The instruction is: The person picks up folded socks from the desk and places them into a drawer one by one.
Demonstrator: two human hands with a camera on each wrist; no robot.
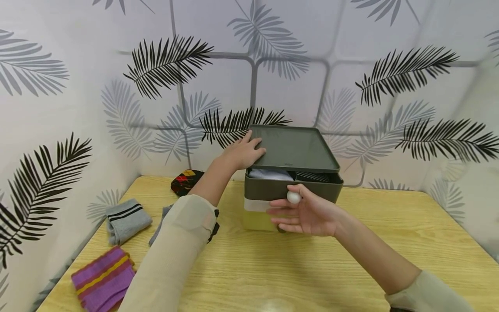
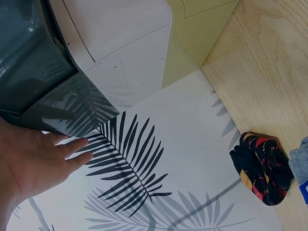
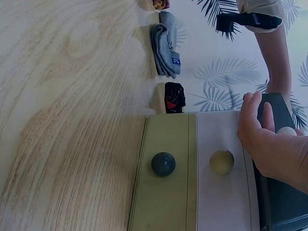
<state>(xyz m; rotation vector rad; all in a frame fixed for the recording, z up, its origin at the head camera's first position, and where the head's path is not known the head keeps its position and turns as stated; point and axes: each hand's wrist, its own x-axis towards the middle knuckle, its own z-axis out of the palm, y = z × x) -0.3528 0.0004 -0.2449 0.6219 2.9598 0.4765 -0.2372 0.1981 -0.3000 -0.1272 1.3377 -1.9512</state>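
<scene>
A small three-tier chest of drawers (image 1: 296,147) stands toward the back of the table, dark green above, white in the middle and olive at the bottom. Its top drawer (image 1: 269,187) is pulled partly out, showing white cloth (image 1: 270,174) and dark patterned cloth (image 1: 312,177) inside. My left hand (image 1: 243,152) rests on the left edge of the chest's top, fingers spread. With thumb above and index finger below, my right hand (image 1: 308,212) pinches the white knob (image 1: 294,197) of that drawer. In the right wrist view, the middle drawer's yellowish knob (image 3: 222,162) and the bottom one's dark knob (image 3: 163,164) show.
Left of the chest lies a black, red and yellow patterned sock bundle (image 1: 186,182). Folded grey socks with black stripes (image 1: 127,220) and a purple striped pair (image 1: 105,279) lie at the table's left. Another grey bundle (image 3: 166,45) is partly behind my left forearm. Leaf-patterned cloth (image 1: 218,95) hangs behind.
</scene>
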